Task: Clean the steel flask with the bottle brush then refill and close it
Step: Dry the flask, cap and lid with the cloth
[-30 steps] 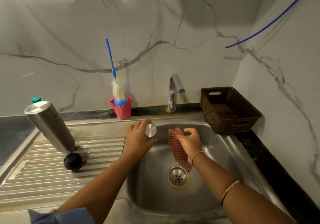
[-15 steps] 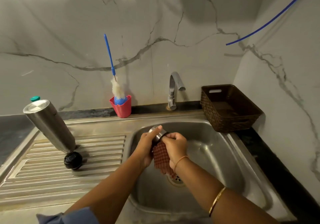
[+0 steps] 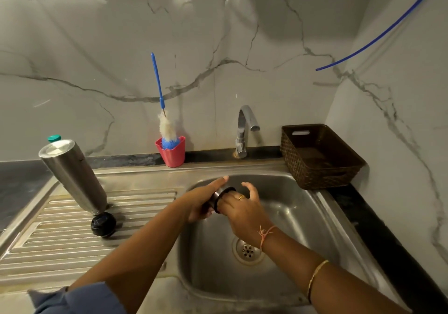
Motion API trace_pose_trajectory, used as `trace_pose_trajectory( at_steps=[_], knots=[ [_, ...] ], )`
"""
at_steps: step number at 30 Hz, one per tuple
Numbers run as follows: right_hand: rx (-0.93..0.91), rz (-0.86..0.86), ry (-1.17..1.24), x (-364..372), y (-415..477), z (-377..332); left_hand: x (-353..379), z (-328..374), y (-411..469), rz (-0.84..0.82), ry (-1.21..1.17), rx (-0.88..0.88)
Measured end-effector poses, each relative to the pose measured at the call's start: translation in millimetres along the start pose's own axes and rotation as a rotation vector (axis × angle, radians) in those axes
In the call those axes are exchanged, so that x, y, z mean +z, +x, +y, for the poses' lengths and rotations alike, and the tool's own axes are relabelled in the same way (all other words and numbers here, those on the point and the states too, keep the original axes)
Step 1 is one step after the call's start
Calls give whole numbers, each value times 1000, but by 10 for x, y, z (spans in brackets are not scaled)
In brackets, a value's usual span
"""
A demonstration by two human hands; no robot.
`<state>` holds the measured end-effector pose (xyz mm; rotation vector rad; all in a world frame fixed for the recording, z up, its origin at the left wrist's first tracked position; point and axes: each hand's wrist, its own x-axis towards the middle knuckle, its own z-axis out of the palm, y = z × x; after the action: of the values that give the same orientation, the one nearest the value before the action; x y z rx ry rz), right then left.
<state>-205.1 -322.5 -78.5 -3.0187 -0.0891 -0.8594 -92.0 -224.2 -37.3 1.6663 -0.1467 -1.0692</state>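
The flask (image 3: 72,175) stands mouth-down on the drainboard (image 3: 48,241) left of the sink (image 3: 303,216), tilted with its base leaning up and left. A black stopper (image 3: 103,224) lies just beside its lower end. Over the basin, the left hand (image 3: 196,204) grips a steel cap (image 3: 219,196) with a black rim, fingers wrapped round its side. The right hand (image 3: 242,211) lies against the cap's rim with its back to the camera and 1 finger raised; whether it grips anything I cannot tell. The brush (image 3: 158,88) stands bristles-down in a red cup (image 3: 172,154) against the wall, left of the tap (image 3: 243,129). A brown basket (image 3: 320,156) sits right of the tap. A green-topped thing (image 3: 54,138) shows behind the flask.
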Motion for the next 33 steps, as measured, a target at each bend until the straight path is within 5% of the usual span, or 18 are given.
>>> trace_pose_trajectory(
  at_steps=[5, 8, 10, 14, 17, 21, 24, 29, 33],
  knots=[
    [91, 60, 168, -76, 70, 1, -95, -37, -91, -244, -421, 75],
    [148, 27, -76, -108, 117, -34, 32, -27, -85, -133, -390, 119],
    [251, -82, 2, -142, 192, -170, 128, 11, -74, -19, -268, 177],
    [660, -400, 732, -372, 331, -62, 102, -40, -62, 3, -194, 253],
    [799, -275, 1134, -467, 374, 8, 126, -140, -128, -48, -400, 207],
    [796, 84, 548, -231, 355, -230, 302, -70, -178, -51, -533, 171],
    [550, 28, 269, -143, 293, -185, 307, -2, -155, -2, -457, 195],
    [766, -435, 1055, -540, 396, 85, 183, -12, -105, -14, -263, 273],
    [884, -362, 1400, -620, 363, 197, 173, -36, -91, -86, -262, 318]
  ],
)
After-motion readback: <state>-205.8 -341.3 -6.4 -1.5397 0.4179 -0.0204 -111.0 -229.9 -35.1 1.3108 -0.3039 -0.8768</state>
